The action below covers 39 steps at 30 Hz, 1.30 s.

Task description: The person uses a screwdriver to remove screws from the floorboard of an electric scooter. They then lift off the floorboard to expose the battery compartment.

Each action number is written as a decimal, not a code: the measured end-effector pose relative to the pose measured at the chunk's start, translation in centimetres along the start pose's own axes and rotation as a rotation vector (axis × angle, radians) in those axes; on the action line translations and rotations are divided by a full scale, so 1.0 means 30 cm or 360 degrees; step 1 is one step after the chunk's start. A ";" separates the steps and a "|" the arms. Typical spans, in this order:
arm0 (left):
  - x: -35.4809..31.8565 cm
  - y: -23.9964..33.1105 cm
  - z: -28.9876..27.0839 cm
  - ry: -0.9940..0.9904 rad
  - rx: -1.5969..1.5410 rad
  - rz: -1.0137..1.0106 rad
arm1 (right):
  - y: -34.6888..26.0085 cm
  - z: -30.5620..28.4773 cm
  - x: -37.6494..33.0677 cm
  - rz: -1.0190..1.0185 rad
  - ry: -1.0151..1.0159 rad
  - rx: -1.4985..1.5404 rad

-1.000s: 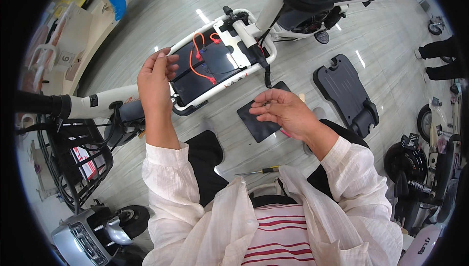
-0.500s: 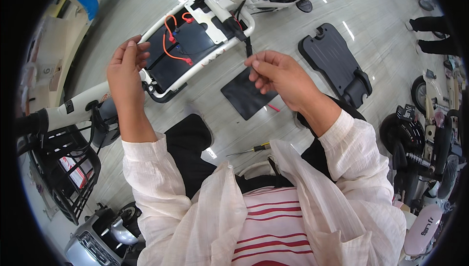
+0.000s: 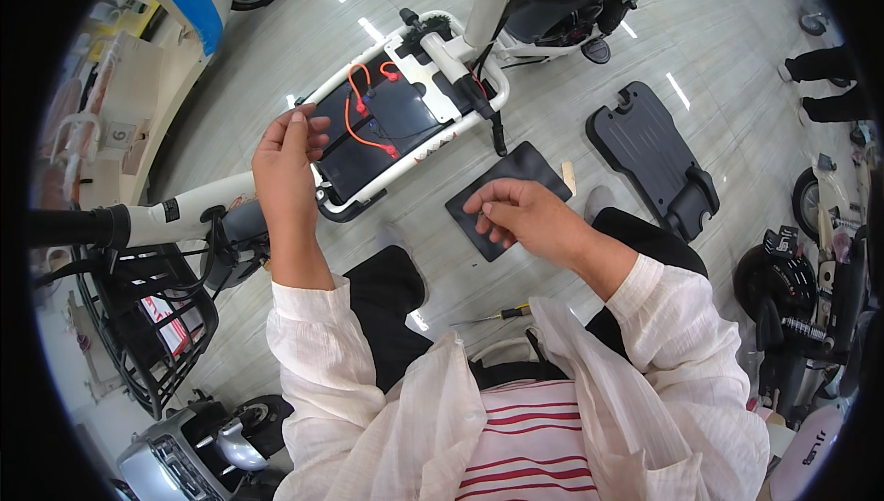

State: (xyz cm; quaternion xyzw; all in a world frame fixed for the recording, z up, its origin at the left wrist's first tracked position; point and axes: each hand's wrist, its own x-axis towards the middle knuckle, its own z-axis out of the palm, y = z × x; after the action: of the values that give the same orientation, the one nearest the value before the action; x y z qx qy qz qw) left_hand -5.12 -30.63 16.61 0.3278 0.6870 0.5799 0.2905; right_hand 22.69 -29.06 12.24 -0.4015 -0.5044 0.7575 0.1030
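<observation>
My left hand (image 3: 285, 160) is raised with its fingertips pinched together, at the near-left edge of a scooter's open footboard bay (image 3: 387, 123). A black battery and red wires (image 3: 354, 119) lie inside the bay's white frame. My right hand (image 3: 520, 215) hovers with thumb and fingers pinched over a flat black panel (image 3: 506, 183) lying on the floor. I see nothing between the fingers of either hand. Both arms wear white sleeves.
A black footboard cover (image 3: 649, 156) lies on the floor to the right. A screwdriver (image 3: 502, 314) rests by my knee. A scooter with a wire basket (image 3: 138, 317) stands at the left, more scooters at the right edge. Another person's feet (image 3: 824, 87) are at the upper right.
My right hand has come back from the panel's far edge to over its near part. My left hand stays up beside the battery bay. The view has shifted slightly.
</observation>
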 end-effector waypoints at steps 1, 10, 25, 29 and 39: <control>0.001 -0.003 0.005 -0.0005 0.0000 0.0002 | 0.004 0.000 -0.002 0.0014 -0.0011 -0.0013; -0.004 -0.001 0.001 0.0000 0.0008 0.0034 | 0.013 0.012 -0.009 0.0009 -0.0085 -0.0056; -0.025 0.013 0.025 0.0001 0.0118 0.0033 | 0.031 0.023 -0.009 0.0028 -0.0121 -0.0113; -0.023 0.007 0.026 -0.0009 0.0113 0.0038 | 0.035 0.022 -0.008 0.0034 -0.0125 -0.0116; -0.025 0.002 0.031 -0.0050 0.0111 0.0045 | 0.033 0.022 -0.013 0.0015 -0.0125 -0.0170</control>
State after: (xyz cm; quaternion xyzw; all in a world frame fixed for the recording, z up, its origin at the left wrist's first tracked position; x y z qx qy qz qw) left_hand -3.94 -30.65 16.52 0.3565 0.6974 0.5544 0.2814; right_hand 22.71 -30.19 11.71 -0.3787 -0.5459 0.7451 0.0580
